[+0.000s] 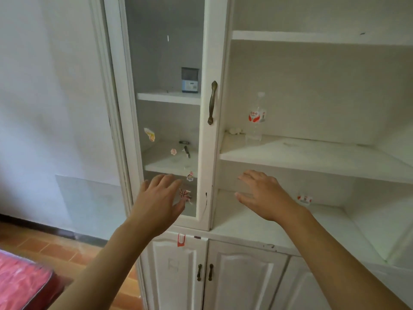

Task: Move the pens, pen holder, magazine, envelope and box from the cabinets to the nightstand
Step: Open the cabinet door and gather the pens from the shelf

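Landmark: tall white glass-fronted cabinet door [165,113] with one dark bronze handle [212,102].

Counts: two bare hands, both raised before the cabinet. One small grey-and-blue box [190,80] behind the glass, on the upper shelf [167,97] at its right end. Two dark pens [186,148] behind the glass on the next shelf down, one lying behind the other; fine detail is blurred. One clear plastic water bottle with a red label [257,117] stands upright on the open shelf right of the door. Four or so small stickers on the glass.

Left hand [159,198]: fingers spread and straight, holding nothing, in front of the lower glass pane; contact with the glass cannot be told. The pens lie above it and slightly right; the box sits well above it.

Right hand [260,195]: fingers extended and relaxed, holding nothing, just right of the door frame, below the bottle's shelf.
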The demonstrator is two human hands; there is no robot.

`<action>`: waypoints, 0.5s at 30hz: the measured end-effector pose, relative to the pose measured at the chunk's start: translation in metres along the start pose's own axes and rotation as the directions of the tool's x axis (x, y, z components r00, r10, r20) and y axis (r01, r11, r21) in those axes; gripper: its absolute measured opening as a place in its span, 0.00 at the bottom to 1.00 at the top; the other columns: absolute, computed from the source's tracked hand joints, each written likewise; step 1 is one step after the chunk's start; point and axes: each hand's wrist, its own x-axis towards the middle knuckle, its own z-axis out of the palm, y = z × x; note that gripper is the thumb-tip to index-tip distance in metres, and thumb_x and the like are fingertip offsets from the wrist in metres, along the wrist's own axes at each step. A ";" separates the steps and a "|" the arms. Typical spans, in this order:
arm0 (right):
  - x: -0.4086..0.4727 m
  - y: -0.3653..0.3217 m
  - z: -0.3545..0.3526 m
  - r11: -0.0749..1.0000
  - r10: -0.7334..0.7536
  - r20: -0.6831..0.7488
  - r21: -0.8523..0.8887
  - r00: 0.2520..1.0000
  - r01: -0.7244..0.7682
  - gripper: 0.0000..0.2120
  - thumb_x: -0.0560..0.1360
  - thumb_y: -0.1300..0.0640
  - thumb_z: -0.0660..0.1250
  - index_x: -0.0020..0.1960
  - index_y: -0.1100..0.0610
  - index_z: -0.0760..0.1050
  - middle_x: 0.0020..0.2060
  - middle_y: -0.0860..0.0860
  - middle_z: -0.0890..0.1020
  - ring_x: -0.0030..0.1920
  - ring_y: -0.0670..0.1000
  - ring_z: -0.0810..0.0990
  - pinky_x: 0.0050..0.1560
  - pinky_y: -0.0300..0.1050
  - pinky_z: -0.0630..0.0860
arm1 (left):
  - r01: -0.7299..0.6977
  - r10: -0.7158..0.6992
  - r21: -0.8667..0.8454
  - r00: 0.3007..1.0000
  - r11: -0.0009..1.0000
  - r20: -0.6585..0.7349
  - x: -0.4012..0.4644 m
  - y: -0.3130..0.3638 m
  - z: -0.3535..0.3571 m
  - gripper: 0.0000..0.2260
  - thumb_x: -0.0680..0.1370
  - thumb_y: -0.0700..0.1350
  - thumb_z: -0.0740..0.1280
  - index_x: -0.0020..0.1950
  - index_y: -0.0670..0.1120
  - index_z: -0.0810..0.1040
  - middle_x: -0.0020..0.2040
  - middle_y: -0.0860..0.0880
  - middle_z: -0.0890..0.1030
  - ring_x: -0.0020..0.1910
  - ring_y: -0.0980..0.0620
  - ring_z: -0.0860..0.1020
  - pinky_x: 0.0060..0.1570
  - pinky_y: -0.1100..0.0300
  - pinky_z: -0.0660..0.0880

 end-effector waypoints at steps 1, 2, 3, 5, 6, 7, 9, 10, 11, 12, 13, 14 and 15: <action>0.010 0.000 0.003 1.000 0.008 0.000 -0.004 1.000 -0.008 0.30 0.84 0.39 0.58 0.82 0.50 0.62 0.80 0.50 0.64 0.79 0.52 0.60 0.76 0.54 0.59 | -0.015 0.015 -0.004 1.000 1.000 0.001 0.012 -0.005 0.005 0.25 0.82 0.63 0.57 0.77 0.56 0.66 0.78 0.52 0.68 0.78 0.47 0.64 0.76 0.44 0.61; 0.019 0.000 0.007 1.000 0.017 -0.001 -0.004 1.000 -0.017 0.30 0.84 0.39 0.58 0.82 0.50 0.62 0.80 0.50 0.64 0.79 0.52 0.61 0.76 0.55 0.59 | -0.027 0.027 -0.016 1.000 0.999 0.001 0.023 -0.010 0.010 0.25 0.82 0.63 0.57 0.78 0.56 0.66 0.78 0.52 0.67 0.78 0.48 0.63 0.77 0.44 0.61; 0.027 0.001 0.011 1.000 0.027 0.000 -0.001 1.000 -0.027 0.30 0.83 0.39 0.57 0.82 0.50 0.61 0.80 0.50 0.64 0.79 0.52 0.61 0.76 0.55 0.59 | -0.040 0.040 -0.025 0.999 0.999 0.001 0.034 -0.013 0.015 0.25 0.82 0.63 0.57 0.78 0.56 0.65 0.79 0.52 0.67 0.79 0.48 0.62 0.77 0.43 0.60; 0.042 0.005 0.018 0.999 0.046 0.003 0.009 0.999 -0.046 0.31 0.83 0.38 0.57 0.82 0.49 0.61 0.80 0.49 0.63 0.80 0.52 0.60 0.77 0.55 0.58 | -0.068 0.069 -0.041 0.998 0.997 0.007 0.052 -0.017 0.025 0.26 0.82 0.63 0.58 0.79 0.57 0.63 0.80 0.53 0.65 0.80 0.48 0.61 0.78 0.43 0.59; 0.049 0.007 0.021 0.998 0.054 0.003 0.013 0.999 -0.054 0.31 0.83 0.38 0.57 0.82 0.49 0.61 0.81 0.50 0.63 0.80 0.52 0.60 0.78 0.55 0.58 | -0.082 0.083 -0.050 0.996 0.995 0.012 0.060 -0.018 0.029 0.26 0.82 0.64 0.57 0.79 0.57 0.63 0.80 0.53 0.65 0.80 0.48 0.60 0.79 0.42 0.58; 0.056 0.009 0.022 0.998 0.061 0.001 0.016 0.998 -0.061 0.31 0.83 0.38 0.57 0.82 0.49 0.60 0.81 0.50 0.63 0.80 0.52 0.60 0.78 0.55 0.57 | -0.094 0.095 -0.059 0.995 0.994 0.018 0.067 -0.018 0.032 0.26 0.82 0.64 0.57 0.79 0.57 0.62 0.80 0.53 0.64 0.81 0.48 0.59 0.79 0.41 0.58; 0.069 0.014 0.023 0.997 0.071 -0.009 0.016 0.997 -0.071 0.32 0.83 0.38 0.58 0.82 0.49 0.60 0.82 0.50 0.61 0.81 0.52 0.59 0.79 0.55 0.57 | -0.111 0.112 -0.070 0.994 0.991 0.009 0.083 -0.020 0.035 0.27 0.82 0.65 0.53 0.79 0.57 0.62 0.81 0.52 0.64 0.81 0.48 0.59 0.79 0.41 0.57; 0.076 0.016 0.022 0.997 0.073 -0.016 0.013 0.997 -0.073 0.32 0.83 0.38 0.58 0.82 0.50 0.60 0.82 0.50 0.61 0.81 0.52 0.58 0.79 0.55 0.57 | -0.117 0.117 -0.070 0.993 0.991 -0.002 0.091 -0.022 0.036 0.28 0.81 0.66 0.51 0.79 0.57 0.62 0.81 0.52 0.64 0.81 0.48 0.59 0.79 0.41 0.57; 0.082 0.018 0.021 0.997 0.074 -0.022 0.009 0.997 -0.074 0.32 0.83 0.39 0.59 0.82 0.50 0.60 0.82 0.50 0.60 0.81 0.52 0.58 0.79 0.55 0.56 | -0.121 0.120 -0.068 0.993 0.990 -0.015 0.099 -0.023 0.036 0.29 0.80 0.66 0.49 0.79 0.57 0.63 0.80 0.52 0.64 0.81 0.48 0.59 0.79 0.40 0.57; 0.089 0.020 0.019 0.997 0.074 -0.031 0.007 0.997 -0.074 0.32 0.82 0.39 0.59 0.82 0.50 0.60 0.82 0.50 0.60 0.81 0.52 0.58 0.79 0.55 0.56 | -0.121 0.120 -0.065 0.992 0.990 -0.025 0.108 -0.025 0.036 0.29 0.80 0.66 0.49 0.79 0.57 0.63 0.80 0.51 0.65 0.81 0.47 0.60 0.79 0.40 0.58; 0.096 0.022 0.018 0.997 0.073 -0.041 0.009 0.997 -0.072 0.32 0.82 0.40 0.60 0.82 0.50 0.60 0.82 0.50 0.60 0.81 0.52 0.57 0.80 0.55 0.56 | -0.120 0.118 -0.058 0.992 0.991 -0.034 0.116 -0.026 0.037 0.28 0.80 0.66 0.50 0.78 0.57 0.64 0.80 0.51 0.65 0.80 0.47 0.61 0.78 0.39 0.58; 0.103 0.024 0.016 0.997 0.072 -0.051 0.016 0.996 -0.072 0.32 0.82 0.40 0.60 0.82 0.50 0.60 0.82 0.50 0.60 0.81 0.52 0.57 0.80 0.55 0.55 | -0.118 0.116 -0.052 0.992 0.992 -0.041 0.123 -0.026 0.037 0.28 0.81 0.66 0.51 0.78 0.57 0.64 0.79 0.51 0.66 0.80 0.47 0.61 0.78 0.39 0.59; 0.109 0.027 0.014 0.997 0.073 -0.059 0.025 0.996 -0.072 0.32 0.83 0.40 0.60 0.83 0.50 0.60 0.82 0.50 0.60 0.81 0.51 0.57 0.80 0.54 0.55 | -0.118 0.115 -0.043 0.992 0.992 -0.050 0.130 -0.025 0.036 0.28 0.81 0.66 0.51 0.78 0.56 0.64 0.79 0.51 0.67 0.80 0.46 0.62 0.78 0.38 0.59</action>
